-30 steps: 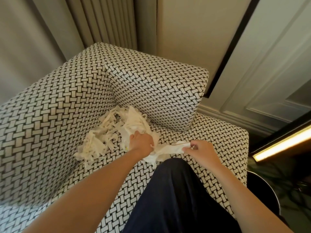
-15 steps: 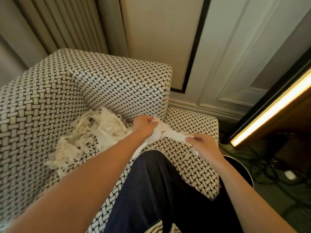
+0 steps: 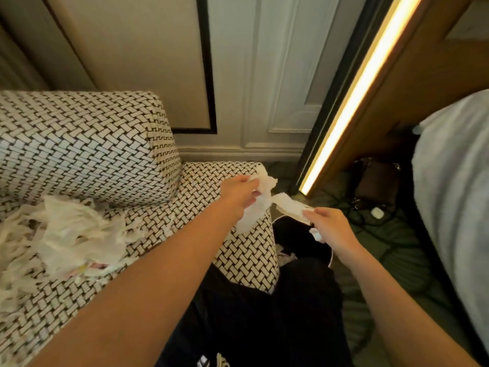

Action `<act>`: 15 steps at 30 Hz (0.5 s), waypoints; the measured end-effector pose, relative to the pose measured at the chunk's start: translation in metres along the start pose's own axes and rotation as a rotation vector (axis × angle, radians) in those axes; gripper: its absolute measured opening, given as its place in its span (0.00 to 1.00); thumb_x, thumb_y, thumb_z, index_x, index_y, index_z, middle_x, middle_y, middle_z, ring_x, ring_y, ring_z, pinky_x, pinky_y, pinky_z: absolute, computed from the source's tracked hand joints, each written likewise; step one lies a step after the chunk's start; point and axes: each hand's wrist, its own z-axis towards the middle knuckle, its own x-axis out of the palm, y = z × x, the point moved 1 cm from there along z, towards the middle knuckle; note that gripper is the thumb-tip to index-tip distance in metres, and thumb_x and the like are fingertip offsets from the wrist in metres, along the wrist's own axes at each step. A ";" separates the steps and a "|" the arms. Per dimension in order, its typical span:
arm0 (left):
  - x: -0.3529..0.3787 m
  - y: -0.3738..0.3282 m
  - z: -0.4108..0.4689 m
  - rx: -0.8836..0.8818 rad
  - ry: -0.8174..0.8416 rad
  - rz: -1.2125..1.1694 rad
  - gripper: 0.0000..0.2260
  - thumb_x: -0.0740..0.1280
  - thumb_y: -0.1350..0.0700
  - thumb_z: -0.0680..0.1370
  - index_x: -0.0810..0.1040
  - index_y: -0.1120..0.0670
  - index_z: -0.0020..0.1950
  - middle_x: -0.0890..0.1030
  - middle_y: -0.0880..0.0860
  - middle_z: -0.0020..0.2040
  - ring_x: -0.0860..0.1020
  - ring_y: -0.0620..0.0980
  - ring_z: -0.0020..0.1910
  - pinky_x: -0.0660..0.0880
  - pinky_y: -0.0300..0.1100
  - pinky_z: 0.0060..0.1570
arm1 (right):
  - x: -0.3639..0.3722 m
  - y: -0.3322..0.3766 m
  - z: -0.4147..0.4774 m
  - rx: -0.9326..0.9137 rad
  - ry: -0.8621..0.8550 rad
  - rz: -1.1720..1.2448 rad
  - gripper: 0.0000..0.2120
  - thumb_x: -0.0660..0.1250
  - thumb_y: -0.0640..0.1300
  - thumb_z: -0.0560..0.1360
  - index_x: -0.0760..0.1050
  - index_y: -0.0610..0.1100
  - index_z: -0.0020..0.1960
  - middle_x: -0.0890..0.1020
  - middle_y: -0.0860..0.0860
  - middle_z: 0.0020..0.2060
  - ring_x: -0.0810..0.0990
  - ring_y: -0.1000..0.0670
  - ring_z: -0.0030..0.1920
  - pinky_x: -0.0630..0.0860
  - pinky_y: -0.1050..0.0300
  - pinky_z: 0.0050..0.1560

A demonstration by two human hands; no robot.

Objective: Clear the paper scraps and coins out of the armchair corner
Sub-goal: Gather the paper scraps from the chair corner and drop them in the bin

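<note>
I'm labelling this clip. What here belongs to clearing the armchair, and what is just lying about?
Job: scrap pile on the armchair; paper strip gripped by left hand and right hand; bin beneath. No coins visible.
Lying about: brown bag, cables, white bedding.

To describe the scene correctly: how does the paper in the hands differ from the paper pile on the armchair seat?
The held paper is small and stretched between left hand and right hand; the paper pile is large and loose. The held paper hangs in the air near a dark bin; the paper pile lies on the armchair seat. Both are pale and crumpled.
</note>
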 end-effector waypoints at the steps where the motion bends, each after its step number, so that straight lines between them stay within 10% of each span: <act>1: 0.013 0.002 0.002 -0.021 0.026 -0.003 0.17 0.66 0.64 0.77 0.71 0.58 0.65 0.78 0.57 0.57 0.79 0.50 0.49 0.77 0.43 0.54 | -0.009 -0.010 0.004 0.025 -0.016 0.006 0.16 0.65 0.47 0.76 0.77 0.32 0.51 0.80 0.36 0.49 0.80 0.45 0.45 0.73 0.51 0.44; 5: 0.051 0.015 0.012 -0.088 0.143 -0.012 0.15 0.66 0.63 0.77 0.73 0.56 0.63 0.78 0.56 0.58 0.80 0.47 0.48 0.77 0.41 0.51 | -0.033 -0.044 0.018 0.114 -0.044 -0.040 0.20 0.65 0.46 0.76 0.74 0.29 0.56 0.78 0.33 0.53 0.77 0.56 0.37 0.71 0.55 0.41; 15: 0.097 0.041 0.039 -0.053 0.248 0.212 0.14 0.63 0.57 0.79 0.73 0.53 0.65 0.78 0.52 0.59 0.77 0.49 0.57 0.73 0.41 0.52 | -0.033 -0.093 0.057 0.298 0.078 -0.248 0.17 0.64 0.48 0.76 0.79 0.34 0.53 0.81 0.38 0.47 0.79 0.45 0.41 0.77 0.48 0.47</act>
